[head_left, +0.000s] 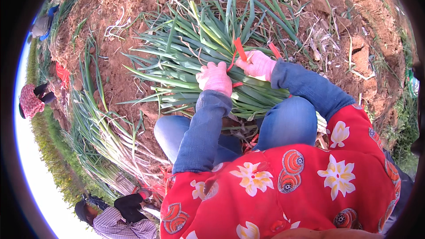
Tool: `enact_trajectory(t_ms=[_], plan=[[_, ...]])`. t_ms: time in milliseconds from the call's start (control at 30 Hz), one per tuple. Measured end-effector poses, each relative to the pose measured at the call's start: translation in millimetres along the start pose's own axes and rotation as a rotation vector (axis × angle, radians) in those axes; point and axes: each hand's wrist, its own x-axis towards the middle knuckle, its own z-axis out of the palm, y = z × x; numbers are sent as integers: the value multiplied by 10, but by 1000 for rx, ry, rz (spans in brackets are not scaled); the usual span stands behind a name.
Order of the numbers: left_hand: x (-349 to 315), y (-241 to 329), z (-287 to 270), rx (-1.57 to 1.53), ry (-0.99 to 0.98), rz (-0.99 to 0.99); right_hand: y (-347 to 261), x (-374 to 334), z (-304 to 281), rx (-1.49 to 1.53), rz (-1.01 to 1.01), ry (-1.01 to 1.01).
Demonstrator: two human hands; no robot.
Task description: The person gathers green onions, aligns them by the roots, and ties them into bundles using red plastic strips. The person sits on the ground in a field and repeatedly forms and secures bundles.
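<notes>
A large bundle of green onions [177, 59] lies across the ground in front of my knees, its long green leaves fanned toward the upper left. A red tying strap [239, 49] runs around the bundle between my hands. My right hand [257, 65], in a pinkish glove, is closed on the strap, with one end sticking up past its fingers. Just left of it, my left hand [215, 78] is a closed fist on top of the leaves, with the strap running to its side. The fingertips of that hand are partly hidden.
More pulled green onions [117, 135] lie in a row at the left. Other people, one in a checked shirt [121, 225] and one in a red patterned top [30, 102], are along the left edge. Dry husks [316, 40] litter the reddish soil at right.
</notes>
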Motion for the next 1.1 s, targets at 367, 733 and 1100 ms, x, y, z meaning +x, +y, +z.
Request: enact_trajectory(t_ms=[367, 733, 1100], plan=[[393, -362, -4, -320, -367, 217, -311, -191, 9, 337, 124, -43], [679, 241, -835, 525, -254, 689, 124, -81, 106, 438, -55, 10], [144, -89, -1028, -773, -86, 281, -247, 90, 33, 86, -259, -88]])
